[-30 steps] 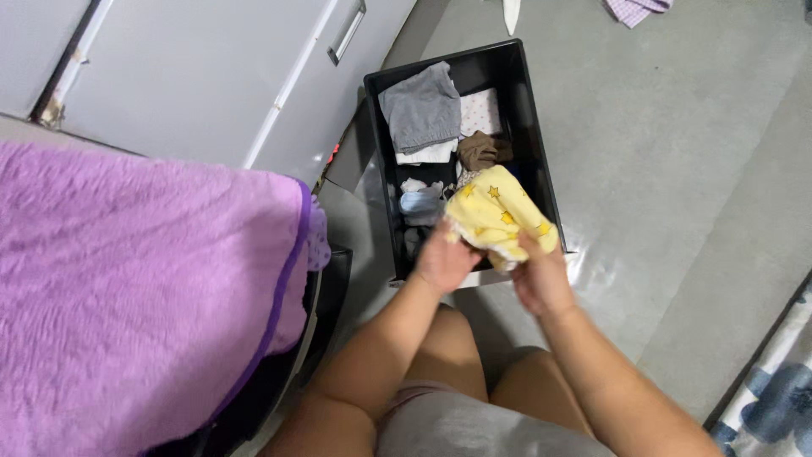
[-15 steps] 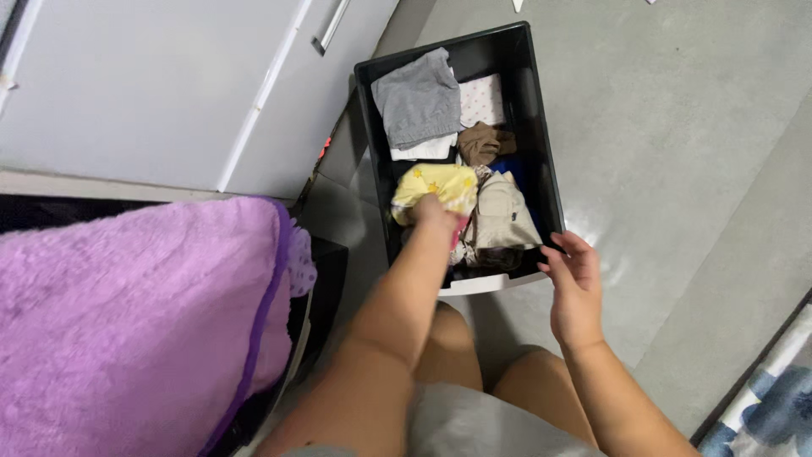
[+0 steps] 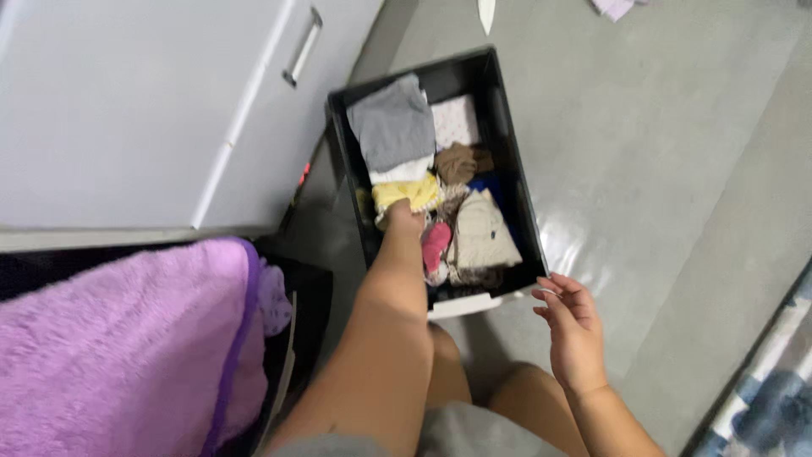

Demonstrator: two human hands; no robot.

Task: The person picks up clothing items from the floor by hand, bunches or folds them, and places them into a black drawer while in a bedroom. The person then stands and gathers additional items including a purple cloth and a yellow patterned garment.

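Left hand presses yellow cloth, fingers hidden; right hand open.

Grey tiled floor carries black plastic bin full of folded clothes, standing beside white cabinet. Patterned rug lies at floor's right edge. Small cloth scrap farther off.

No packages, labels, signs, screens visible — view blurry.
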